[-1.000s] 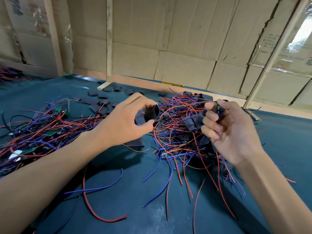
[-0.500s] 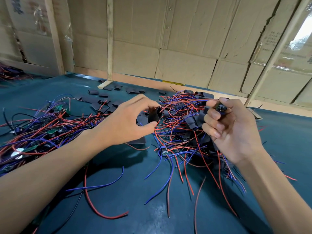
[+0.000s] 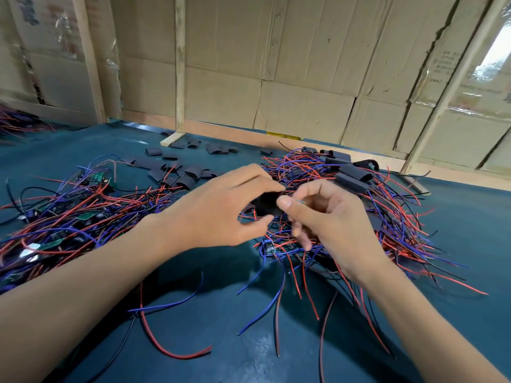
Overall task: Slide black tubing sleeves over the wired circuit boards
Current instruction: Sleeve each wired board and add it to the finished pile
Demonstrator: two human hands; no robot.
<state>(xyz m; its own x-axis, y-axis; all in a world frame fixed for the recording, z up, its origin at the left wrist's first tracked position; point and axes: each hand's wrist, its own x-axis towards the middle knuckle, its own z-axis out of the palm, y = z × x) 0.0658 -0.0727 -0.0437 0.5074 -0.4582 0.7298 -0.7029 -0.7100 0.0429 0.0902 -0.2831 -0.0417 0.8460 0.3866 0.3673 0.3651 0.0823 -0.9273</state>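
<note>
My left hand (image 3: pixel 221 208) pinches a short black tubing sleeve (image 3: pixel 266 205) between thumb and fingers, above the green table. My right hand (image 3: pixel 329 217) has come right up against it, thumb touching the sleeve's edge, and pinches a small wired circuit board that is almost hidden by the fingers; a thin green edge (image 3: pixel 300 201) shows. Red and blue wires trail down from that hand. Another bare board (image 3: pixel 268 247) lies below the hands.
A pile of wired boards (image 3: pixel 55 217) covers the left of the table. Loose flat sleeves (image 3: pixel 177 170) lie at the back. Sleeved boards (image 3: pixel 351 178) sit in the tangle on the right. Cardboard walls and wooden posts stand behind the table (image 3: pixel 221 341).
My right hand has moved left with the board until it meets the sleeve in my left hand. The left hand stayed roughly where it was.
</note>
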